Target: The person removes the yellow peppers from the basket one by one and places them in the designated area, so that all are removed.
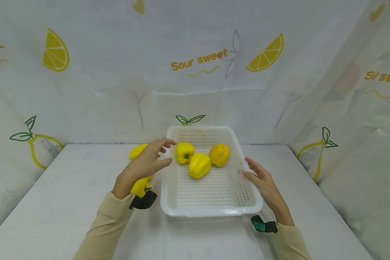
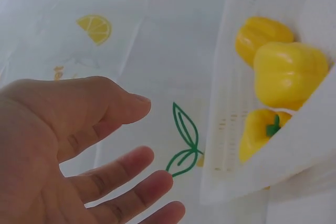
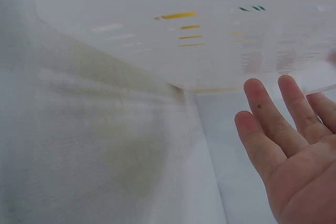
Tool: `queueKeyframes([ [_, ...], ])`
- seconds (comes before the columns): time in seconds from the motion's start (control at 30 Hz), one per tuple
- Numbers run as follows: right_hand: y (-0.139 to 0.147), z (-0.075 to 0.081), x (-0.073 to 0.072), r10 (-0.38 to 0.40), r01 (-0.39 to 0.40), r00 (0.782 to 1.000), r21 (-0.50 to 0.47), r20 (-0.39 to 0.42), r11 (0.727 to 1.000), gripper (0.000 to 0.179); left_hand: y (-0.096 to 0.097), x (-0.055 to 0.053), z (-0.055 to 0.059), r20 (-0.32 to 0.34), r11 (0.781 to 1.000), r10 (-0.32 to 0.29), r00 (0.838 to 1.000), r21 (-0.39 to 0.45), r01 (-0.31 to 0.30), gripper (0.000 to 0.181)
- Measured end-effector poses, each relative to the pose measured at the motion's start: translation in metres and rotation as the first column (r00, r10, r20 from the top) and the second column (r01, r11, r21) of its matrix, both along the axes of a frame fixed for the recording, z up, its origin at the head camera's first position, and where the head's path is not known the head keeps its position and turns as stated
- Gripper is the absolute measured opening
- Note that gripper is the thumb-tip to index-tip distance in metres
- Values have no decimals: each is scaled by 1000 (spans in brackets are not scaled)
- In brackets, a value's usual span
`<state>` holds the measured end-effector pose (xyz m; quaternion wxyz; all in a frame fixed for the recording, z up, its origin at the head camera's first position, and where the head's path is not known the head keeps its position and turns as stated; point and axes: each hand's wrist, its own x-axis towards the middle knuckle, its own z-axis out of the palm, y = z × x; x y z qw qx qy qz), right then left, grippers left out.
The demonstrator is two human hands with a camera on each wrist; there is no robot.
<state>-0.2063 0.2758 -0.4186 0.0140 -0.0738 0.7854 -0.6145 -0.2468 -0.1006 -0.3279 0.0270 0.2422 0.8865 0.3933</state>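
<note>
- The left hand is held open, thumb and fingers spread, beside the left rim of a white, rectangular, perforated plastic basket at centre frame.
- The right hand, its fingers extended, is placed at the basket's right side.
- Three glossy, lobed yellow bell peppers are held in the basket; further yellow peppers are partly hidden by the left arm.
- The white surface is backed by a lemon-printed white sheet.

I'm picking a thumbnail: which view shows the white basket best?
The head view: the white basket appears almost whole, interior included. The left wrist view crops it; the right wrist view shows only part of its side.
</note>
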Motion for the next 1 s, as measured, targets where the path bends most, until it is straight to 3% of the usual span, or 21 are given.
queueKeyframes([
  [0.6, 2, 0, 0, 3, -3, 1000, -6, -2, 1000, 65, 36, -22, -2, 57, 997, -77, 995, 18, 76, 48],
  [1.0, -1, 1, 0, -12, 12, 1000, 4, 14, 1000, 65, 57, -33, -9, 92, 998, -56, 994, -9, 57, 50],
])
